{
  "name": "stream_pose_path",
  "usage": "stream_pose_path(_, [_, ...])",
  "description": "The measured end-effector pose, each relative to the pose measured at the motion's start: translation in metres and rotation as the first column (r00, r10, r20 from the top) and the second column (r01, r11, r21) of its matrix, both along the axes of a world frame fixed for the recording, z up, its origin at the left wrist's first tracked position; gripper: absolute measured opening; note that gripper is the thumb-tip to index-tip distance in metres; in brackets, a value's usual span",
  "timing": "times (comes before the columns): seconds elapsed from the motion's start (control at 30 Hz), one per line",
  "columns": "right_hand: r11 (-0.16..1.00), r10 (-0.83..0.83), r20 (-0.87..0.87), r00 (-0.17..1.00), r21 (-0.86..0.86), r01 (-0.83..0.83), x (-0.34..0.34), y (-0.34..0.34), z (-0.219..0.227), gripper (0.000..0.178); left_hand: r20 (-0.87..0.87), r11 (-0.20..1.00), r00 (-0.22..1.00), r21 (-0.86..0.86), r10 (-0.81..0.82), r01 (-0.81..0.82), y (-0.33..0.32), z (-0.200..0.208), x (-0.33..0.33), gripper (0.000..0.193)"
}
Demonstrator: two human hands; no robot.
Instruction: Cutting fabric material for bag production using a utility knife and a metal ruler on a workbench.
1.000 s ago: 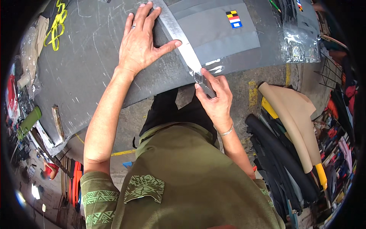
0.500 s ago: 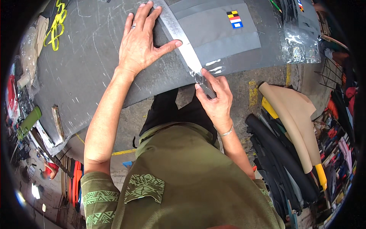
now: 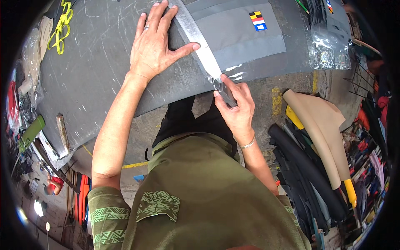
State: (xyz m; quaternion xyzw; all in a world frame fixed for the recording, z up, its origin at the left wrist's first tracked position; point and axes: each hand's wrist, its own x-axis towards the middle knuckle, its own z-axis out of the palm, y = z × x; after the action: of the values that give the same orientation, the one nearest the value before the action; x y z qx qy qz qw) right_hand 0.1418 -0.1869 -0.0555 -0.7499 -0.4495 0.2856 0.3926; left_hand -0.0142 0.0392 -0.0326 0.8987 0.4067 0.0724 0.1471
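Note:
My left hand (image 3: pixel 151 54) lies on the dark table with its fingers spread. Its thumb and index finger press on a long metal ruler (image 3: pixel 207 57), which slants toward the table's near edge. In my right hand (image 3: pixel 241 109) is a utility knife with a dark ribbed handle (image 3: pixel 228 98), its front end at the ruler's near end. Fingers partly hide the blade. Along the ruler's right side lies a flat grey fabric piece (image 3: pixel 237 31) with a small patch of coloured flags (image 3: pixel 258 21). Shiny clear plastic sheet (image 3: pixel 235 74) shows beside the knife.
A yellow tape measure (image 3: pixel 61 31) lies at the table's far left. More grey pieces under clear plastic (image 3: pixel 330 52) are at the right, near a green pencil (image 3: pixel 303 6). Beyond the near edge, rolls of black (image 3: pixel 310 171) and tan material (image 3: pixel 316 133) stand on the right.

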Motion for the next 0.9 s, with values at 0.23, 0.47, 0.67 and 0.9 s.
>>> stream_pose_path(0.23, [1.000, 0.000, 0.008, 1.000, 0.004, 0.000, 0.0005, 0.0000, -0.0006, 0.066, 0.006, 1.000, 1.000, -0.005, 0.004, -0.004, 0.0001, 0.0000, 0.0006, 0.106])
stream_pose_path(0.47, [1.000, 0.003, 0.014, 1.000, -0.022, -0.003, -0.0002, 0.0015, 0.0041, 0.056, -0.007, 1.000, 1.000, -0.015, 0.014, -0.014, -0.0003, 0.0013, 0.0013, 0.106])
stream_pose_path(0.67, [1.000, -0.001, 0.003, 1.000, 0.000, 0.001, 0.0007, -0.0005, -0.0005, 0.066, -0.007, 1.000, 1.000, -0.009, 0.006, -0.006, 0.0000, 0.0006, 0.0012, 0.106])
stream_pose_path(0.9, [1.000, 0.003, 0.008, 1.000, 0.018, -0.003, -0.0012, 0.0028, 0.0017, 0.062, 0.021, 1.000, 1.000, -0.019, -0.001, 0.001, 0.0033, -0.0017, -0.0014, 0.103])
